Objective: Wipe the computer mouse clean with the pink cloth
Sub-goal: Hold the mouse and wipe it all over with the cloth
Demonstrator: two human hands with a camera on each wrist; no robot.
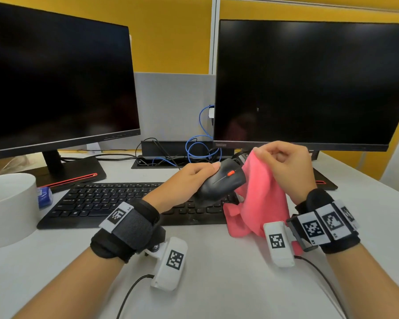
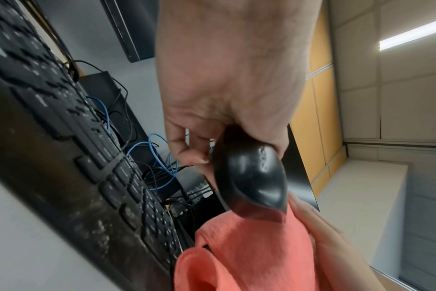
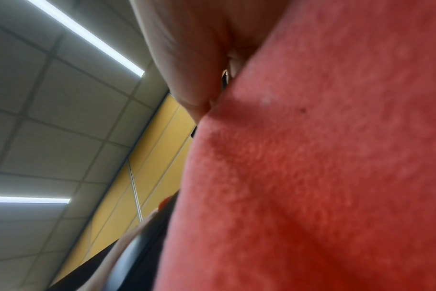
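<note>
1. Fingers of the left hand (image 1: 189,180) are curling round the black computer mouse (image 1: 219,183), gripping it by its sides and holding it lifted above the right end of the keyboard (image 1: 115,203); the left wrist view is showing the thumb (image 2: 187,149) pressing on one flank of the mouse.
2. The right hand (image 1: 283,164) is pinching the upper edge of the pink cloth (image 1: 260,199) between thumb and curled fingers, holding it up just beside the mouse.
3. The cloth is hanging down from that pinch, its upper part touching the front end of the mouse near the red scroll wheel (image 1: 230,173), its lower folds trailing onto the worktop (image 1: 217,272) and over the keyboard's right edge.
4. In the right wrist view the cloth is filling most of the picture, so little of the hand's grip is showing there.
5. Behind the hands, two dark monitors, the left monitor (image 1: 56,81) and the right monitor (image 1: 309,84), are standing on the worktop, with blue cables (image 1: 200,143) looping between them.
6. A white round container (image 1: 10,208) is sitting at the left edge, with a small blue object (image 1: 44,196) just beside it.
</note>
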